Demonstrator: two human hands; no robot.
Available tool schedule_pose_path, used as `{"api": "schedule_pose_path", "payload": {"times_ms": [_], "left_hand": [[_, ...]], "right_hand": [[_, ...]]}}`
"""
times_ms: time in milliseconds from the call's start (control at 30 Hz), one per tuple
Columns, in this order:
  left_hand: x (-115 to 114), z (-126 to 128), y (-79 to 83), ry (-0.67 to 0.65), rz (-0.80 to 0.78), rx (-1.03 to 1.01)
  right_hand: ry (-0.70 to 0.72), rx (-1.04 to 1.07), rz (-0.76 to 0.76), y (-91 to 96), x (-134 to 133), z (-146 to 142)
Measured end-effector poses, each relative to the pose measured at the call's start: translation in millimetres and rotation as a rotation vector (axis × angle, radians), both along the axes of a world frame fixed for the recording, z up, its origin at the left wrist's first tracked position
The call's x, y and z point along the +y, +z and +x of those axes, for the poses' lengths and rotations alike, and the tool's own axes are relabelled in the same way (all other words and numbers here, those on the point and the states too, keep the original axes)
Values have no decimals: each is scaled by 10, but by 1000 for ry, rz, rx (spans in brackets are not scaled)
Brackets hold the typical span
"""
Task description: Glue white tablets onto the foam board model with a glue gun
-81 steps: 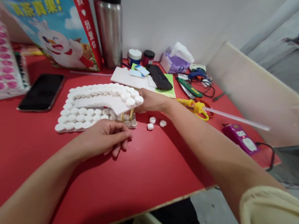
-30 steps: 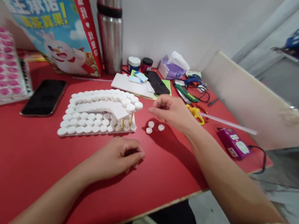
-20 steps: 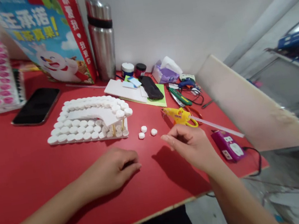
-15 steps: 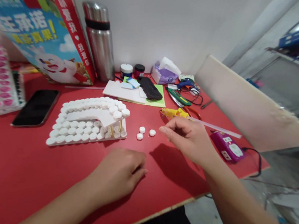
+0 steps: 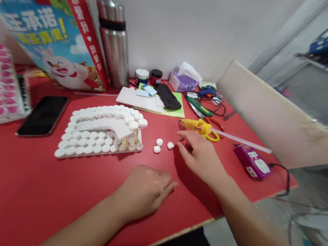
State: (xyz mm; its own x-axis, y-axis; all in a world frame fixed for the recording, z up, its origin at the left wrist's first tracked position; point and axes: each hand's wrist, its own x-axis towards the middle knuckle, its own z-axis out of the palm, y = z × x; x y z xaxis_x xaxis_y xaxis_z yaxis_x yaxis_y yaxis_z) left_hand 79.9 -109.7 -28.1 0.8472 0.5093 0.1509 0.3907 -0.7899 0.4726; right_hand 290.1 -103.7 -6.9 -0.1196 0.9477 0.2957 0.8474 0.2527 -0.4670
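My left hand (image 5: 150,188) rests palm down on the red table, fingers loosely curled and thumb stretched alongside; nothing shows in it. To its right, my right hand (image 5: 198,152) is open, with thumb and forefinger apart. Its fingertips are close to a small round white piece (image 5: 170,145). Two similar pieces, one upper (image 5: 159,142) and one lower (image 5: 157,149), lie just left of that one. Farther left stands a white model (image 5: 93,143) covered in rows of such round pieces, with a raised curved upper layer on short yellowish posts at its right end.
A yellow glue gun (image 5: 194,124) with a clear glue stick lies beyond my right hand, near a purple power socket (image 5: 253,161). Behind are a black phone (image 5: 43,115), a steel flask (image 5: 115,44), a printed box (image 5: 58,44) and a tissue pack (image 5: 184,80). A pale board (image 5: 273,116) borders the right side.
My right hand has moved down and its fingers have opened from a pinch near the white pieces. My left hand has shifted slightly right, its thumb now more extended. The view has shifted a little.
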Motion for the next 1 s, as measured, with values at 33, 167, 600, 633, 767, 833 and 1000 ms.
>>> {"api": "schedule_pose_path", "payload": {"times_ms": [33,167,600,633,767,833,1000], "left_hand": [[6,2,-1,-10,-8,9],[29,-9,-2,-56,-43,53],[82,-56,21,-158,-16,94],[81,-58,21,-159,-14,91],[76,-69,0,-126,8,42],[84,-77,-18,-52,7,-46],[165,-103,-57,318,-141,-458]], "right_hand": [[-3,-29,-19,-13,4,-5],[-14,-78,-103,-14,22,-46],[260,-189,-106,-64,363,-212],[260,-173,-111,-83,365,-216],[173,115,-132,-84,340,-219],[96,484,-237,-44,325,-213],[72,1334,-599,92,285,-183]]}}
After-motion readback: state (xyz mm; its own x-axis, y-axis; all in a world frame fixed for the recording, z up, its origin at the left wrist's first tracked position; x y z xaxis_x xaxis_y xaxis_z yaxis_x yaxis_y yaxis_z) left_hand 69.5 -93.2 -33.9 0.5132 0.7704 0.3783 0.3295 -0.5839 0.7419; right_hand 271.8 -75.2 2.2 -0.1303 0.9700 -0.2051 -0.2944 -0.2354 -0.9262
